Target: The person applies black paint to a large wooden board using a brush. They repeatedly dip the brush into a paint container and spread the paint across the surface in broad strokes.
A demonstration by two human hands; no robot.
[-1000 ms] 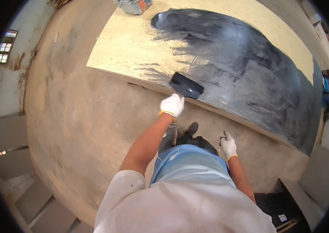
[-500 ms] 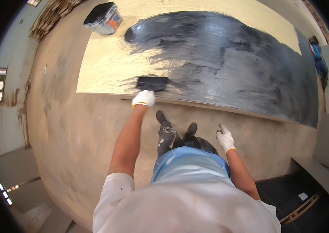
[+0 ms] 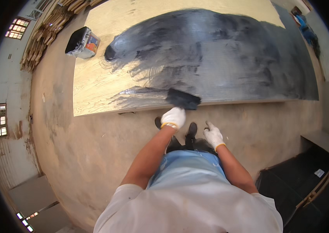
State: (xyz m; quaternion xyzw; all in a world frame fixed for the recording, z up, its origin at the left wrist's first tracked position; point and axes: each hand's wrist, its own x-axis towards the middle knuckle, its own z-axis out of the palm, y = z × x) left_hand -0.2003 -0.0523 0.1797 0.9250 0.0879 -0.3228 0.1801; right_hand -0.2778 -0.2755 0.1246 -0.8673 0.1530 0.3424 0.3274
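Observation:
A wide, flat paint brush (image 3: 184, 99), coated in black, is held in my left hand (image 3: 173, 117), which wears a white glove with a yellow cuff. Its head lies against the near edge of a large pale wood-grain panel (image 3: 90, 87). Streaky black paint (image 3: 226, 58) covers most of the panel's middle and right. My right hand (image 3: 213, 136), gloved the same way, hangs in front of my body over the floor. It holds nothing, its index finger stretched out and the other fingers partly hidden. How my left fingers wrap the handle is hidden by the glove.
A square paint bucket (image 3: 88, 43) with a black top stands at the panel's left edge. Stacked wooden boards (image 3: 49, 33) lean by the far left wall. A person in blue (image 3: 308, 35) is at the far right. Dark sheets (image 3: 296, 186) lie at the lower right.
My left hand has swept the brush to the right along the panel's near edge, leaving more black there. The view has turned, so the bucket appears farther left and lower.

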